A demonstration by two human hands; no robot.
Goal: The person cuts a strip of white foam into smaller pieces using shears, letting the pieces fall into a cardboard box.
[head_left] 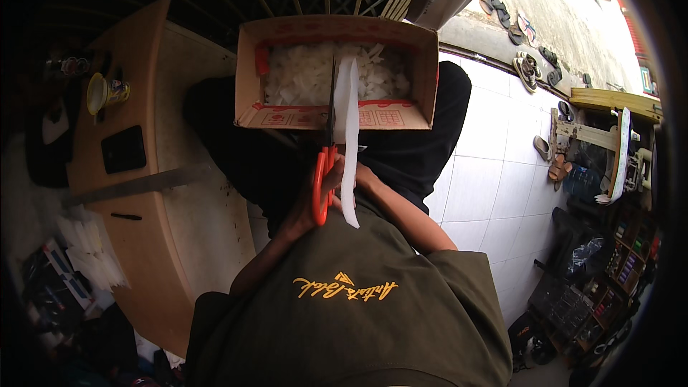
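Observation:
A pair of scissors with orange-red handles points away from me, its dark blades over a cardboard box. My left hand is closed around the handles. Alongside the blades, a long white strip of thin, flexible-looking material runs from over the box down toward my shirt. My right hand is partly hidden behind the strip and appears closed on it. Many small white cut pieces fill the box, which rests between my spread knees.
To my left stands a wooden table bearing a dark phone-like slab, a pen and a yellow-and-white tub. White floor tiles lie on the right. Sandals and shoes line the doorway, beside a cluttered rack.

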